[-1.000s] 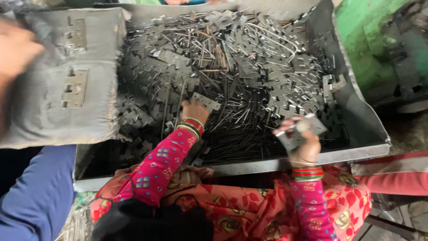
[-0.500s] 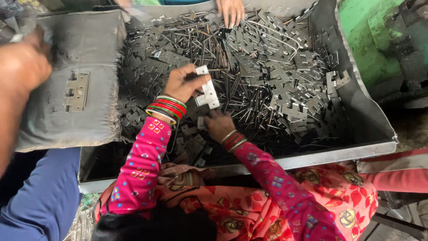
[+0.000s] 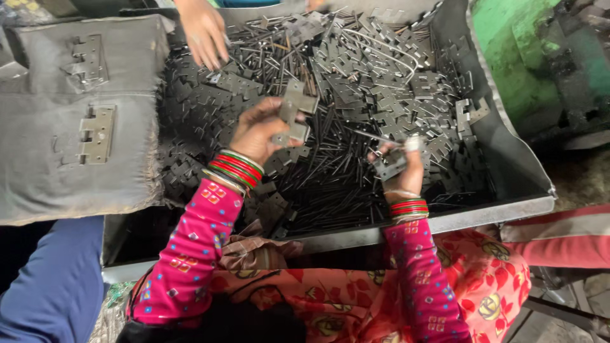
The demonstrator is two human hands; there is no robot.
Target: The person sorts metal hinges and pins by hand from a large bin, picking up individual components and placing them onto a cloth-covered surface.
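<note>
A metal tray (image 3: 508,209) heaped with dark hinge leaves and pins (image 3: 330,171) fills the space before me, a grey cloth (image 3: 38,171) off beyond my left hand. My hands were joined half a second ago; now they are apart. My left hand (image 3: 257,130) is closed on a hinge (image 3: 293,114), lifted above the heap. My right hand (image 3: 403,162) has swung out to the right and grips a smaller leaf (image 3: 389,164) and, I think, a pin. Another person's hand (image 3: 204,32) picks at the far edge.
</note>
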